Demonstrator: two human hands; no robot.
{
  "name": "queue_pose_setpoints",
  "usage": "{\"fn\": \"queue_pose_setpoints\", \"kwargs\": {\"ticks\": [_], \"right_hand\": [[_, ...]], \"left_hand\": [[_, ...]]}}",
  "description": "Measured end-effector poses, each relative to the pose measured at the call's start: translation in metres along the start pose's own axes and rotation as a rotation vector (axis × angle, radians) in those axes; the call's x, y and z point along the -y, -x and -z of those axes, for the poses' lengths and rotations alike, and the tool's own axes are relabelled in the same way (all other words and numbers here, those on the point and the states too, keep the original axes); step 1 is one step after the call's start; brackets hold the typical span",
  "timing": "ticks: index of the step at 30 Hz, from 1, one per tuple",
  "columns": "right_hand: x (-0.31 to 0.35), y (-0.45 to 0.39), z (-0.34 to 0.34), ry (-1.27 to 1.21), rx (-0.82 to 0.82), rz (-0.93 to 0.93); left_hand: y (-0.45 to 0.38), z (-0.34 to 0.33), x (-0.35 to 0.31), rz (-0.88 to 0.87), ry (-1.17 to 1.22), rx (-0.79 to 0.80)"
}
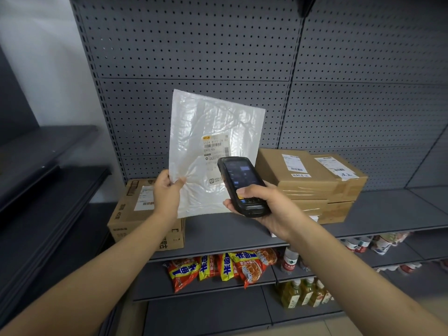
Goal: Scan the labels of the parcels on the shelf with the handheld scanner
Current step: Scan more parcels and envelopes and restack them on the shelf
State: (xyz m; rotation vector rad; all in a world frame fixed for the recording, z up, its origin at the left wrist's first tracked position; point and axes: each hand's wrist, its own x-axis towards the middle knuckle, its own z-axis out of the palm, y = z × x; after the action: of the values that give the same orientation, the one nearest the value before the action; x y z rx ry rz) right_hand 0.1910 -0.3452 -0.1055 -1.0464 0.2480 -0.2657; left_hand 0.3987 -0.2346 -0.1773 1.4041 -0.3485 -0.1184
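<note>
Crinkled white mailer (208,132), black scanner (242,183) over label (215,144)

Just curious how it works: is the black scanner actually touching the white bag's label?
Cannot tell. In the head view the handheld scanner overlaps the label on the white mailer bag, hiding any gap or contact.

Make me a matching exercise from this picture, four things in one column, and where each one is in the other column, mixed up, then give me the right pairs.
Things:
1. white plastic mailer
2. handheld scanner
3. box with the torn-looking printed side
4. noodle packets

Places:
A. on the shelf below the parcels
B. gripped in the right hand
C. on the parcel shelf, behind the left forearm
D. pinched at its edge by the left hand, held up in front of the pegboard

Pairs: 1-D, 2-B, 3-C, 4-A
</note>
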Motion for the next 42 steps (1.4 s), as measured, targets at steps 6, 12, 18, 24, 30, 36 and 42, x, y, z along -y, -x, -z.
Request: {"fn": "queue_pose_setpoints", "kwargs": {"ticks": [6,12,18,24,30,36,42], "right_hand": [[0.013,-0.008,0.026,0.053,-0.21,0.105],[0.044,-0.004,0.088,0.089,-0.463,0.207],[0.082,-0.006,0.17,-0.012,-0.601,0.228],[0.103,-0.038,0.253,-0.038,-0.676,0.2],[0.115,-0.073,0.306,-0.047,-0.673,0.126],[0.12,-0.101,0.326,-0.05,-0.638,0.061],[0.114,-0.124,0.328,-0.003,-0.62,0.024]], "left_hand": [[-0.014,-0.042,-0.023,0.07,0.131,0.105],[-0.028,-0.109,-0.028,0.244,0.191,0.225],[-0.036,-0.196,-0.011,0.465,0.209,0.323],[-0.064,-0.272,0.035,0.654,0.163,0.39],[-0.08,-0.314,0.067,0.749,0.097,0.324],[-0.096,-0.33,0.087,0.747,0.04,0.244],[-0.1,-0.329,0.1,0.781,0.074,0.223]]}}
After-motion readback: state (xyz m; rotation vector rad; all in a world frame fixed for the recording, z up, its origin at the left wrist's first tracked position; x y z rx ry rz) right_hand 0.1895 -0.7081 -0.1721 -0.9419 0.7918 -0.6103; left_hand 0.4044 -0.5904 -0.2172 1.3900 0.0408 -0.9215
